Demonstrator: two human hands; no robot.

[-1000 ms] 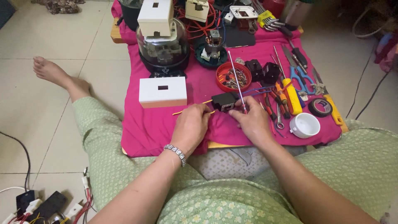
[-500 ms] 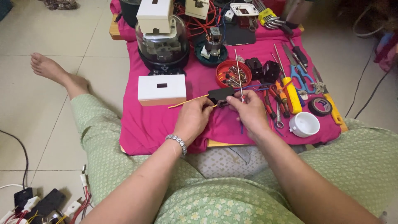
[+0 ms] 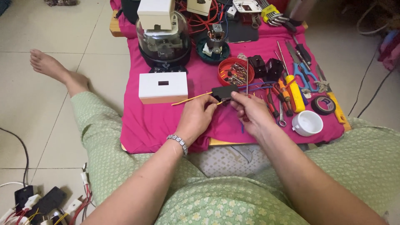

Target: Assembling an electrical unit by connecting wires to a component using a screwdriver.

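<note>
Head cam, looking down: both hands meet over the pink cloth (image 3: 158, 121); left hand (image 3: 195, 118) pinches a yellow wire (image 3: 189, 99) that runs into a small black block (image 3: 224, 92); right hand (image 3: 252, 113) grips that block from the other side, thin screwdriver (image 3: 247, 77) standing up just behind it; white box (image 3: 163, 87) sits left, red screw bowl (image 3: 236, 71) just beyond, white cup (image 3: 307, 123) off right.

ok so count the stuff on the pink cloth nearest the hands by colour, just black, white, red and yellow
black: 2, black part held in both hands, tape roll
white: 2, white box, white cup
red: 1, red dish of screws
yellow: 2, yellow wire, yellow-handled screwdriver
total: 7
</note>
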